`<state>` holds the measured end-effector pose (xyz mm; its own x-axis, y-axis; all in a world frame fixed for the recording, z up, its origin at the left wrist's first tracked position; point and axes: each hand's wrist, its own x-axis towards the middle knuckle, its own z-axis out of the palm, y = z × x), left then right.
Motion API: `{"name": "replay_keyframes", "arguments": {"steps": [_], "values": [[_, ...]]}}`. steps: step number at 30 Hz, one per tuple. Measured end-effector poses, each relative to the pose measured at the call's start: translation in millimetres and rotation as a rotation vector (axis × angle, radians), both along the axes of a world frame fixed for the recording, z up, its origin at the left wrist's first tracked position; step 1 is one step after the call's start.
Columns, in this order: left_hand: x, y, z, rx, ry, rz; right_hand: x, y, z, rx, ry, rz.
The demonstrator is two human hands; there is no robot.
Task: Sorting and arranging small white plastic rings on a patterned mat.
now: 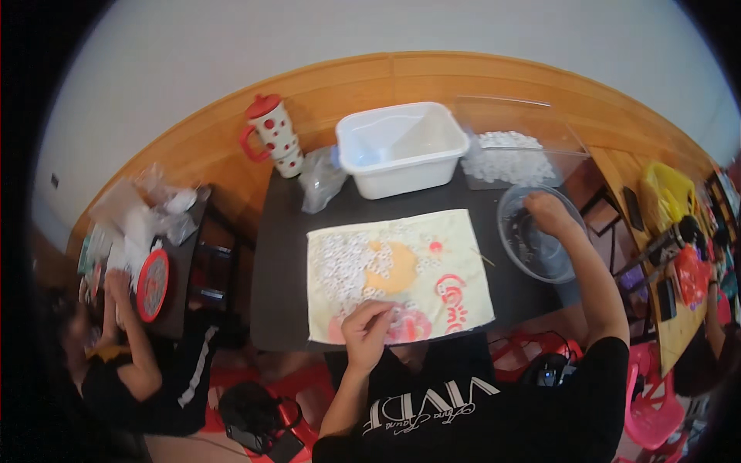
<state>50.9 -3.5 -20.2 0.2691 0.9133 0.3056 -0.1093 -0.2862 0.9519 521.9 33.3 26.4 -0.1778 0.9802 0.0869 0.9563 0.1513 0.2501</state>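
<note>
Left hand point(367, 333) pinched narrow over cloth point(457, 238), contents unclear; white rings point(333, 270) spread at its 11 o'clock. Right hand point(549, 214) over bowl point(557, 261), 2 o'clock from left; grip hidden, cannot tell.

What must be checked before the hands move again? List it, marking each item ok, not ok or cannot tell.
1. Right hand over the clear round tub: ok.
2. Left hand over the near edge of the pale yellow cloth: ok.
3. Something pinched in the left fingertips: cannot tell, too small.
4. Small white pieces gathered in one heap: not ok, spread mostly over the cloth's left part.
5. White basin upright beyond the cloth: ok.
6. Spotted mug upright, red lid on: ok.
</note>
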Motion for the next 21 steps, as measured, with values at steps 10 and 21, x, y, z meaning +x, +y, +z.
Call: {"name": "replay_keyframes", "arguments": {"steps": [10, 21], "values": [[-3.6, -3.2, 0.7, -0.032, -0.078, -0.002, -1.0, 19.0, 1.0, -0.085, 0.010, -0.058], [-1.0, -8.2, 7.5, -0.078, -0.055, 0.008, -142.7, -50.9, 36.8, 0.184, 1.221, 0.023]]}}
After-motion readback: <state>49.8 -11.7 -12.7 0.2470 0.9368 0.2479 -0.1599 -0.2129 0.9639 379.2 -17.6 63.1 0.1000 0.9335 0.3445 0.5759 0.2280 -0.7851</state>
